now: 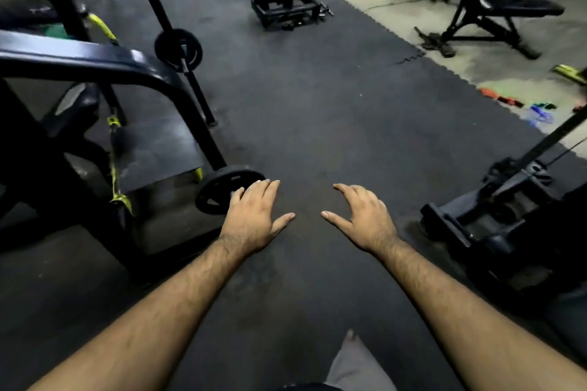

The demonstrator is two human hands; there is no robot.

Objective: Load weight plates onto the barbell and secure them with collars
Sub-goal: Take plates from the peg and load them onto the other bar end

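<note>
A black weight plate (219, 192) rests on the dark rubber floor beside a machine's foot. My left hand (254, 216) hovers just right of it, palm down, fingers apart, its fingertips overlapping the plate's edge in view. My right hand (362, 219) is held out level with it, also spread and holding nothing. Farther off, a second black plate (178, 48) sits on a bar (198, 95) that slants down to the floor. No collars are visible.
A black and yellow machine frame (95, 79) fills the left side. A dark machine base (508, 216) stands at the right. A plate rack (282, 3) and a bench (505, 16) stand at the back. Coloured bands (521, 103) lie on the pale mat.
</note>
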